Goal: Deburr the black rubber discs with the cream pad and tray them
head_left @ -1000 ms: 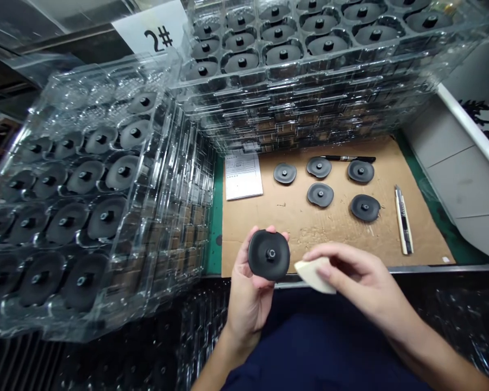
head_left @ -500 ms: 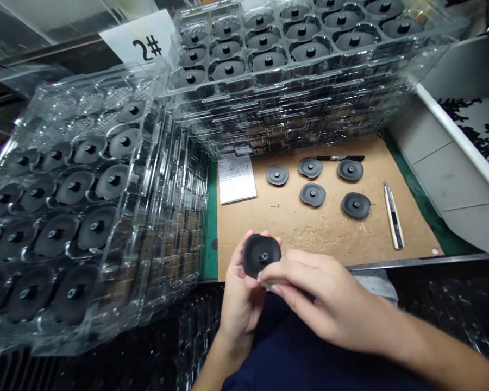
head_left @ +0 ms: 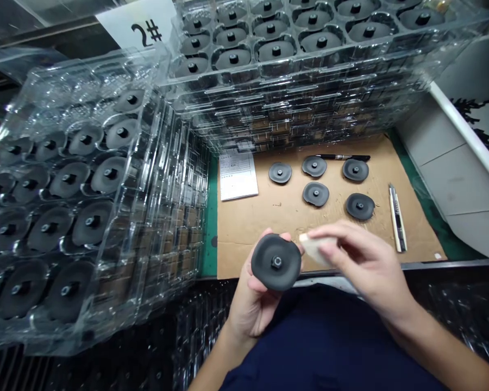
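Observation:
My left hand [head_left: 255, 304] is closed round the edge of a round black rubber-like disc [head_left: 264, 266] with a short stem at its centre, its hollow face turned up. Between the thumb and fingers of my right hand [head_left: 362, 266] is a small white block [head_left: 318, 248], perhaps an eraser or sponge, slightly blurred. The block is just right of the disc's rim; whether they touch I cannot tell. Beyond my hands, several similar discs [head_left: 315, 194] lie on a cardboard sheet [head_left: 244, 233].
Stacked clear plastic trays full of discs stand on the left [head_left: 146, 217] and at the back [head_left: 309, 92]. On the cardboard lie a utility knife [head_left: 397, 217], a black pen [head_left: 342, 157] and a paper pad [head_left: 238, 176]. A white bin [head_left: 464, 130] with black scraps is at right.
My right hand has drawn back to the right from the disc, bringing the white block into clearer view. My left hand has shifted slightly right, and the disc now faces the camera more fully.

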A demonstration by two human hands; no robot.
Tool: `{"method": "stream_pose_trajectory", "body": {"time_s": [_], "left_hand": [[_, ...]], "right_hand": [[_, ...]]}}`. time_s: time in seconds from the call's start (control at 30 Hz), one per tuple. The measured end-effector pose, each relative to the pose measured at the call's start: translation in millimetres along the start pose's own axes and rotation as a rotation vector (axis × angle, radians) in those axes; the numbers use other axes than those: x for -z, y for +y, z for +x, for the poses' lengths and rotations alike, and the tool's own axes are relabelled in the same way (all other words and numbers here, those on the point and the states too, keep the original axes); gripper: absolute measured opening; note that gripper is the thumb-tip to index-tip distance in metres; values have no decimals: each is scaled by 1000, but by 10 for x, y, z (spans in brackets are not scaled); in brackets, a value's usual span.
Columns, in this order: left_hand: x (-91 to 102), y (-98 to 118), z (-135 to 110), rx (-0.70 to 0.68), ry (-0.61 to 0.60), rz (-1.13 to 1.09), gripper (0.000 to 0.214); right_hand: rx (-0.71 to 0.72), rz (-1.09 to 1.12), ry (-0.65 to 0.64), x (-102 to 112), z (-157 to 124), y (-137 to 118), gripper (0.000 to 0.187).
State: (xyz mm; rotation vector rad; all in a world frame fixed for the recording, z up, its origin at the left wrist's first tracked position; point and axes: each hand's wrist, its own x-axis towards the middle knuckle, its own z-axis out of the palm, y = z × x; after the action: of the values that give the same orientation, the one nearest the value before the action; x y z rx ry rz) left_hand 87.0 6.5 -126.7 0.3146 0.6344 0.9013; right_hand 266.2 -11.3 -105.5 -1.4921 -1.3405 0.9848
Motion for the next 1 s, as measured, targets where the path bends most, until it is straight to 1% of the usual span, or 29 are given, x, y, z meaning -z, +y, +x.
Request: {"method": "stream_pose_trajectory", "body": {"time_s": [0.03, 0.07, 0.1, 0.13, 0.2, 0.23, 0.27, 0.33, 0.4, 0.47, 0.53, 0.57, 0.6, 0.67, 0.7, 0.73, 0.8, 0.83, 0.9, 1.0], "left_hand": [[-14, -6, -8, 11, -17, -19, 55], [-26, -11, -15, 25, -28, -33, 55], [-34, -14, -21, 39, -36, -41, 56], [-36, -16, -25, 53, -34, -48, 57], [-26, -18, -31, 79, -16, -63, 58], [-18, -18, -34, 91, -9, -72, 58], [-10, -18, -35, 103, -6, -82, 58], [-4, -17, -37, 124, -15, -106, 57], [-13, -17, -38, 139, -40, -121, 56], [-23, -26, -37, 152, -52, -120, 56], [-18, -47, -34, 142, -42, -70, 54], [-5, -62, -29, 105, -26, -17, 53], [16, -76, -22, 36, -7, 69, 52], [73, -99, 1, -200, 21, 360, 54], [103, -103, 17, -341, 20, 549, 62], [130, -100, 35, -475, 3, 742, 75], [162, -79, 72, -666, -58, 1049, 102], [166, -65, 88, -722, -89, 1143, 109], [156, -40, 110, -782, -140, 1241, 112], [129, -28, 104, -801, -174, 1304, 113]], "right_hand": [[-52, 32, 97, -30, 14, 104, 19], [-91, 32, 143, -74, 30, 219, 22], [-110, 2, 136, -126, 48, 341, 25], [-113, -52, 85, -183, 65, 461, 26], [-83, -177, -65, -293, 83, 671, 25], [-59, -224, -111, -339, 80, 751, 23], [-37, -255, -121, -374, 68, 810, 22], [-12, -302, -92, -410, 20, 870, 26], [8, -334, -70, -405, -44, 870, 30], [28, -341, -71, -377, -106, 847, 30], [45, -340, -78, -347, -160, 829, 28], [50, -340, -79, -336, -183, 827, 28], [53, -340, -79, -328, -204, 829, 27], [57, -338, -74, -317, -242, 837, 27], [60, -336, -69, -312, -258, 837, 26], [63, -334, -65, -305, -273, 830, 26], [71, -327, -50, -286, -294, 787, 25], [74, -318, -35, -272, -302, 751, 26], [79, -286, 6, -237, -310, 661, 28], [134, -234, 65, -162, -298, 531, 35]]}}
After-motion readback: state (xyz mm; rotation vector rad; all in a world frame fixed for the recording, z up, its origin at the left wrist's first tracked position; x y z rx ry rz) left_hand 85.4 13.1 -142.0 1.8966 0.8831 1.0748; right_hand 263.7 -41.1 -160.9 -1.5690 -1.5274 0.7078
